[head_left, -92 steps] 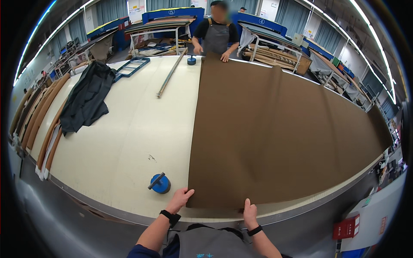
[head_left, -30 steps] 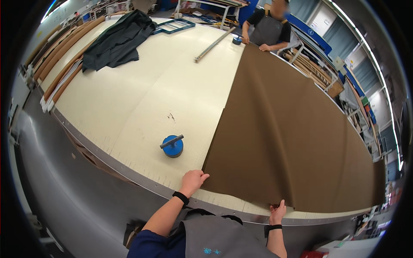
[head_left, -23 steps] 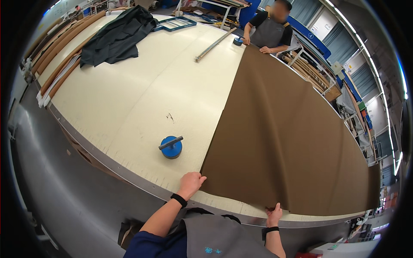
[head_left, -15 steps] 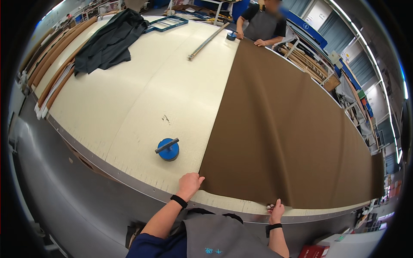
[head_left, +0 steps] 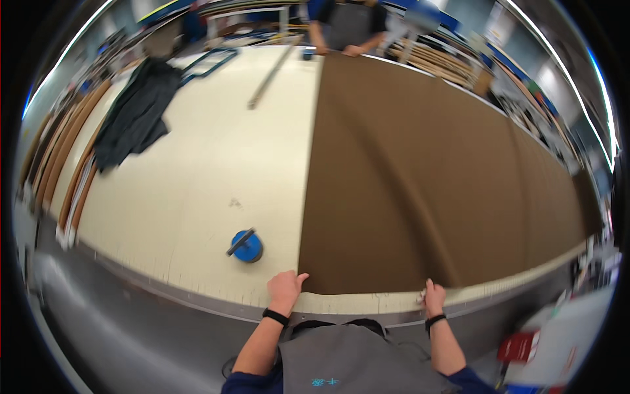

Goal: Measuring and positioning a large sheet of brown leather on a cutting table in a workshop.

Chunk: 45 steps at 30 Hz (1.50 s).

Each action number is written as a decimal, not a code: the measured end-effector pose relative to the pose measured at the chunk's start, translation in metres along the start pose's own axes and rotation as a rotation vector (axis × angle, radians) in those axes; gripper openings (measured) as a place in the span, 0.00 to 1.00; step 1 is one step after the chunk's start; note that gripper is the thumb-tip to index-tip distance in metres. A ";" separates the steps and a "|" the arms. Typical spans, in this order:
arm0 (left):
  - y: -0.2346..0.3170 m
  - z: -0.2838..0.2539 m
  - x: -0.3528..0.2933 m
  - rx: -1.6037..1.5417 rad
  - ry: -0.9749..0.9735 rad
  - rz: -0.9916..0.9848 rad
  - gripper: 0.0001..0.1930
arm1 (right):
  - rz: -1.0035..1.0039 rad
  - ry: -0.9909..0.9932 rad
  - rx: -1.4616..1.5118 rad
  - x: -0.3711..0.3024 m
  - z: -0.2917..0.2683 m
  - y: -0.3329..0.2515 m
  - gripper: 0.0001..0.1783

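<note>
1. Broad, smooth brown sheet (head_left: 354,230), fabric or leather-like (cannot tell which), covers the right part of the long cream-coloured tabletop (head_left: 177,197). Its near edge stops short of the table's metal rim.
2. Left hand (head_left: 284,289) at the sheet's near left corner: fingers curled, thumb over the edge, apparently pinching it. Fingertips hidden.
3. Right hand (head_left: 434,299) farther along the near edge: thumb side up over the sheet, other fingers folded below; looks like a pinch, though blurred.
4. Change: hands stand wider apart than three seconds ago, the right having shifted along the edge. View has swung back too, so the sheet's left edge now runs almost straight away from the wearer.
5. Also new since then: a strong diagonal ridge (head_left: 407,203) from the far left part down toward the right hand. Reading: slack has gathered there, so the sheet is not lying flat.
6. Far end: a co-worker's hands (head_left: 352,50) rest at the sheet's far edge.
7. Round blue weight with a dark bar handle (head_left: 247,246) sits on bare tabletop, left of the sheet, not touching it.
</note>
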State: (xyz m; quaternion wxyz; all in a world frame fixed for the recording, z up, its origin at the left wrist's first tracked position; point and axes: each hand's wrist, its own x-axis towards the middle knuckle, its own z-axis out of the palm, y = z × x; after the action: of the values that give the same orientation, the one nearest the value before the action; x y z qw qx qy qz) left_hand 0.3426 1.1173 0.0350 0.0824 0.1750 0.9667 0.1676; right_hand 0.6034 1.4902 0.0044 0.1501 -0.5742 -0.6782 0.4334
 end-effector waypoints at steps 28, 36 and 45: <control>-0.087 -0.098 0.070 -0.236 0.140 0.231 0.14 | 0.117 0.060 -0.086 -0.023 0.006 -0.029 0.25; -0.009 -0.091 0.081 -0.564 0.062 0.411 0.10 | -0.007 0.100 -0.300 -0.022 0.026 -0.040 0.26; 0.066 -0.053 0.072 -0.326 -0.144 0.391 0.17 | -0.029 0.197 -0.228 -0.025 0.007 -0.032 0.26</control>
State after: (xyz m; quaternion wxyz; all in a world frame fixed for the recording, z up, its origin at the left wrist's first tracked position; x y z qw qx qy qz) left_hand 0.2845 1.1860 0.1005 0.1443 0.3542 0.8665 0.3209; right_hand 0.5854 1.4661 0.0319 0.1560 -0.6174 -0.7133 0.2928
